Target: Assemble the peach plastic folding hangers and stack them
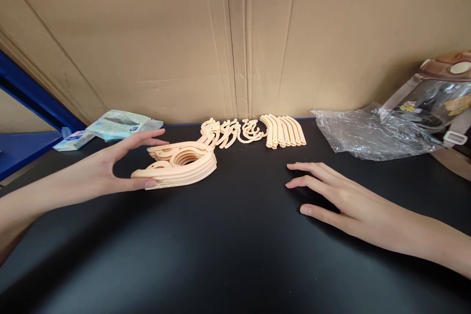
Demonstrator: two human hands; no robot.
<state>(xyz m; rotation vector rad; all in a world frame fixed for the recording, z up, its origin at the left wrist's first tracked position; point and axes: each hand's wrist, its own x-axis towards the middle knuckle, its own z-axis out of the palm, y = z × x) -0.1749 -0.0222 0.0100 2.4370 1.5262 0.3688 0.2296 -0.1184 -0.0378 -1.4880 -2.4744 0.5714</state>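
Spanning the stack (184,172) on the worktop (235,245), your left hand (103,170) sets thumb to its near side; grip: cannot tell. Your right hand (348,201), fingers apart, is right of it.

The left forearm (33,208), bare, enters at the left edge and slants inward; the left hand (105,169) lies thumb nearest the viewer, its thumb and fingers extended and parted in a broad C. The right forearm (419,238), also bare, enters at the right edge; the right hand (348,201) faces palm down, fingers slightly bent and loosely spread, thumb set apart.
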